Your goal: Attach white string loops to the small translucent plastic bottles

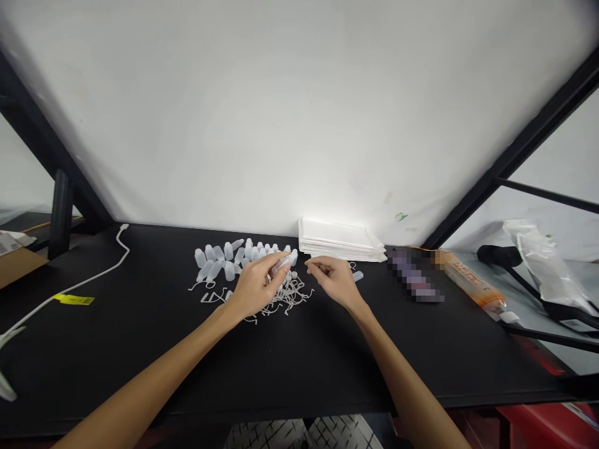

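My left hand [256, 285] is closed round a small translucent plastic bottle [286, 260], held just above the black table [140, 337]. My right hand [333, 279] is beside it with fingers pinched together; what they hold is too small to make out. Under both hands lies a tangle of thin white plastic strips [285, 298]. Behind my left hand lies a heap of several more small bottles [224, 257]. One further small bottle [358, 275] lies just right of my right hand.
A stack of white sheets [341, 240] sits at the back against the white wall. A white cable [93, 274] runs across the left. A yellow label [73, 300], an orange tube [472, 284] and a plastic bag [545, 262] lie further out.
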The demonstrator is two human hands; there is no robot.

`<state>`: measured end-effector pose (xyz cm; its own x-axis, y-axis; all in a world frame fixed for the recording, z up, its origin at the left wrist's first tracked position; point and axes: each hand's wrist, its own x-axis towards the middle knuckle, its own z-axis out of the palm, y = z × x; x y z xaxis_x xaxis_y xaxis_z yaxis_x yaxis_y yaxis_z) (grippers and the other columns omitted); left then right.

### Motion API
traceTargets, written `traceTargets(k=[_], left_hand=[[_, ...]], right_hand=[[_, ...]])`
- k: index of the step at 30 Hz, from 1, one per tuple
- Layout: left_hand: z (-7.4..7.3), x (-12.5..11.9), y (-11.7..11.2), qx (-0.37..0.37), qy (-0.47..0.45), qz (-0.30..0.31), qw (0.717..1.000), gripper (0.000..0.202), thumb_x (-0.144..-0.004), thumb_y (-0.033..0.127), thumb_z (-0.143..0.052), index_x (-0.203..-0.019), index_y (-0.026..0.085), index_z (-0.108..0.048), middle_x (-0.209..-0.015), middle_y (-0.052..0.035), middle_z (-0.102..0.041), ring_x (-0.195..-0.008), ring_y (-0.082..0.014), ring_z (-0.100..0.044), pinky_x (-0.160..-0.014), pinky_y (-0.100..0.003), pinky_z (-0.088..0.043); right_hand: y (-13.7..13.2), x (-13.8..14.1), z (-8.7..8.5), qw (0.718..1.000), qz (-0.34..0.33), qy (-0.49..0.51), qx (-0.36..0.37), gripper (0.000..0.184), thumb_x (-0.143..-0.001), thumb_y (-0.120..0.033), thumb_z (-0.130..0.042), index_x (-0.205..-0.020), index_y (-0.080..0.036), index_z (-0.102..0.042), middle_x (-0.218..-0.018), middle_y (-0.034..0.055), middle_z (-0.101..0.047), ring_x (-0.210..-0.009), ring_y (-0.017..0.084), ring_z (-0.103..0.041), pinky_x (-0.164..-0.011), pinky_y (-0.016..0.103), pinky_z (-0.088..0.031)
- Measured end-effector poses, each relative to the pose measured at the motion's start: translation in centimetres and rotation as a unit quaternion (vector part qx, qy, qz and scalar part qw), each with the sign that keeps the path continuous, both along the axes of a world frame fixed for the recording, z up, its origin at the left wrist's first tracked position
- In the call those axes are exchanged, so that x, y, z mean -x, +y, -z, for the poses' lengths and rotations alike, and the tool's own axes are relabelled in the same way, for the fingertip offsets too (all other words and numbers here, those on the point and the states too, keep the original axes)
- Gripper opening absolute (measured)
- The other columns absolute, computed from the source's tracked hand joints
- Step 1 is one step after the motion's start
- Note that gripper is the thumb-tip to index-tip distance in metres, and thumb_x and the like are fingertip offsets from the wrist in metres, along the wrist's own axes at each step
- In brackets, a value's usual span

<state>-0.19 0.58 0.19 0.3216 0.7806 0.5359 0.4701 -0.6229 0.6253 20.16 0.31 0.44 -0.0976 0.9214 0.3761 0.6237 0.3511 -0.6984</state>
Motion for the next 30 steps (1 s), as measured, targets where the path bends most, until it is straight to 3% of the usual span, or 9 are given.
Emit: traceTargets(k=[2, 4, 8, 13, 16, 20, 23, 26, 30], left_hand=[[0.1, -0.1, -0.1, 0.001, 0.026, 0.023, 0.999, 0.038, -0.094, 0.031, -0.045, -0.126, 0.015, -0.058, -0.096, -0.0064, -0.068, -0.056, -0.0097, -0.053, -0.055, -0.024, -0.047], [0.2, -0.2, -0.2, -0.001, 0.043, 0.038, 0.998, 0.038, -0.093, 0.030, -0.046, -0.127, 0.017, -0.057, -0.100, -0.0067, -0.068, -0.058, -0.0098, -0.054, -0.055, -0.024, -0.047], [0.4, -0.5, -0.4, -0.010, 0.055, 0.031, 0.998, 0.039, -0.090, 0.031, -0.052, -0.127, 0.020, -0.058, -0.091, -0.0039, -0.070, -0.057, -0.0101, -0.056, -0.055, -0.024, -0.048], [0.8, -0.6, -0.2, -0.021, 0.063, 0.015, 0.998, 0.043, -0.088, 0.034, -0.055, -0.130, 0.022, -0.055, -0.085, -0.0013, -0.070, -0.056, -0.0101, -0.058, -0.057, -0.024, -0.049], [1.0, -0.2, 0.3, -0.065, 0.067, -0.001, 0.996, 0.049, -0.086, 0.042, -0.059, -0.129, 0.019, -0.055, -0.083, -0.0022, -0.072, -0.056, -0.0109, -0.060, -0.056, -0.024, -0.048], [0.1, 1.0, 1.3, -0.169, 0.046, -0.089, 0.981, 0.039, -0.088, 0.041, -0.058, -0.116, 0.015, -0.064, -0.080, -0.0034, -0.074, -0.060, -0.0127, -0.065, -0.054, -0.022, -0.045], [-0.7, 1.9, 2.0, -0.193, 0.032, -0.165, 0.967, 0.030, -0.092, 0.035, -0.052, -0.105, 0.013, -0.069, -0.075, -0.0046, -0.074, -0.059, -0.0128, -0.064, -0.052, -0.022, -0.042], [-1.1, 2.3, 2.2, -0.201, 0.034, -0.194, 0.960, 0.029, -0.093, 0.031, -0.050, -0.099, 0.012, -0.071, -0.071, -0.0046, -0.072, -0.054, -0.0114, -0.060, -0.052, -0.022, -0.041], [-1.0, 2.4, 2.4, -0.206, 0.045, -0.187, 0.959, 0.028, -0.093, 0.029, -0.049, -0.094, 0.013, -0.072, -0.071, -0.0036, -0.071, -0.053, -0.0097, -0.058, -0.051, -0.020, -0.040]], right_hand=[[-0.3, 0.2, -0.5, 0.989, -0.060, 0.133, 0.027, 0.027, -0.087, -0.039, -0.055, -0.096, -0.019, -0.072, -0.078, 0.0038, -0.070, -0.052, 0.012, -0.054, -0.052, 0.026, -0.041], [-0.5, 0.5, -0.8, 0.975, -0.103, 0.193, 0.041, 0.032, -0.083, -0.043, -0.060, -0.100, -0.018, -0.071, -0.077, 0.0033, -0.068, -0.052, 0.011, -0.054, -0.050, 0.025, -0.041], [-0.7, 1.2, -0.8, 0.969, -0.107, 0.214, 0.059, 0.031, -0.076, -0.042, -0.070, -0.096, -0.018, -0.071, -0.071, 0.0018, -0.066, -0.055, 0.012, -0.058, -0.046, 0.022, -0.039], [-0.6, 1.6, -0.4, 0.952, -0.127, 0.266, 0.083, 0.032, -0.075, -0.042, -0.070, -0.097, -0.019, -0.067, -0.086, 0.0047, -0.068, -0.059, 0.014, -0.064, -0.043, 0.022, -0.041], [-0.4, 1.3, -0.6, 0.956, -0.096, 0.271, 0.065, 0.031, -0.074, -0.041, -0.071, -0.094, -0.017, -0.067, -0.082, 0.0050, -0.069, -0.054, 0.013, -0.062, -0.043, 0.023, -0.041], [0.7, -0.1, -0.8, 0.981, 0.040, 0.186, -0.035, 0.028, -0.076, -0.039, -0.067, -0.094, -0.017, -0.068, -0.090, 0.0070, -0.071, -0.057, 0.014, -0.062, -0.053, 0.027, -0.047], [1.8, -0.7, -0.5, 0.992, 0.105, -0.008, -0.067, 0.018, -0.078, -0.031, -0.064, -0.090, -0.019, -0.071, -0.079, 0.0044, -0.072, -0.069, 0.020, -0.067, -0.069, 0.033, -0.049], [2.6, -0.4, 0.2, 0.984, 0.088, -0.143, -0.054, 0.017, -0.079, -0.022, -0.062, -0.093, -0.020, -0.072, -0.076, 0.0044, -0.073, -0.077, 0.024, -0.069, -0.073, 0.033, -0.048], [3.3, 0.8, 1.2, 0.982, 0.053, -0.180, -0.038, 0.019, -0.079, -0.018, -0.061, -0.095, -0.020, -0.072, -0.080, 0.0043, -0.075, -0.078, 0.022, -0.070, -0.073, 0.029, -0.048]])
